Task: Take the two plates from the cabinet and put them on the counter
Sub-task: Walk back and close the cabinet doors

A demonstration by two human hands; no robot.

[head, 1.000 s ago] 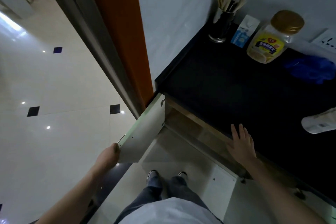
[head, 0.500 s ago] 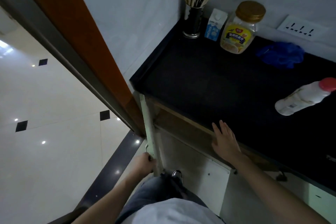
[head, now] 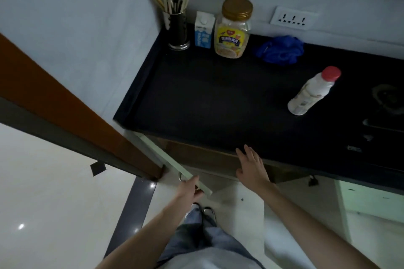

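Gripping the free edge of the pale green cabinet door (head: 166, 157) with the left hand (head: 189, 189), fingers clamped round it. Resting the right hand (head: 251, 167) at the front edge of the black tabletop (head: 218, 105), fingers (head: 251, 153) straight and slightly apart. Beyond those fingers, a white red-capped plastic bottle (head: 312, 91) and a gold-lidded clear jar (head: 232, 30). Plates out of sight; cabinet interior below the fingers hidden.

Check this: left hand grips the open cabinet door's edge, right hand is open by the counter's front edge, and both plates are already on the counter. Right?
Wrong on the plates: in the head view the counter holds a utensil holder, carton, jar, blue cloth and bottle, but no plates. The left hand grips the cabinet door; the right hand is open by the front edge.
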